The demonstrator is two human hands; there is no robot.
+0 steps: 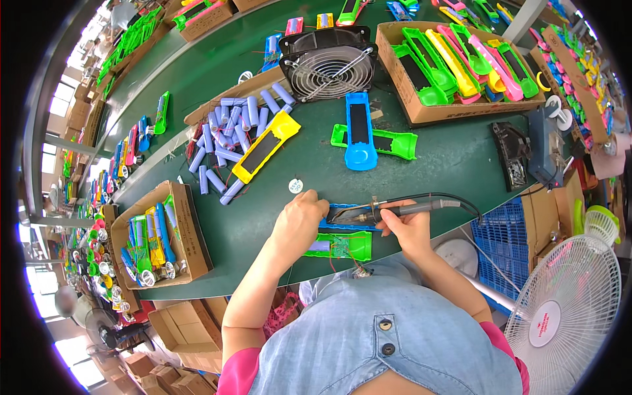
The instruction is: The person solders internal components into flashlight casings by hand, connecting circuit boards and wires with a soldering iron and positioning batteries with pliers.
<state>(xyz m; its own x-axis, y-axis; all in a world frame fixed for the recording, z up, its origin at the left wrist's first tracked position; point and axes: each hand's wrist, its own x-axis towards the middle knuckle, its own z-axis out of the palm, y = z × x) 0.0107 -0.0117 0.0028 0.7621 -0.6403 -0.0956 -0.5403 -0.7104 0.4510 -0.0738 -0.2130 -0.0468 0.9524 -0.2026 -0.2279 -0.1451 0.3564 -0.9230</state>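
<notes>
My right hand is closed around a soldering iron with a grey handle, its metal end pointing left over a blue plastic housing. The housing lies near the table's front edge. At its left end my left hand is closed on it; its fingertips are partly hidden. Just in front of them rests a green housing, holding a small green circuit board, thin wires and a purple cylindrical cell. A round white disc lies beyond my left hand.
Loose purple cells are heaped behind, beside a yellow housing. A blue housing crosses a green one. Cardboard boxes of housings stand left and back right. A framed fan stands behind; a white fan right.
</notes>
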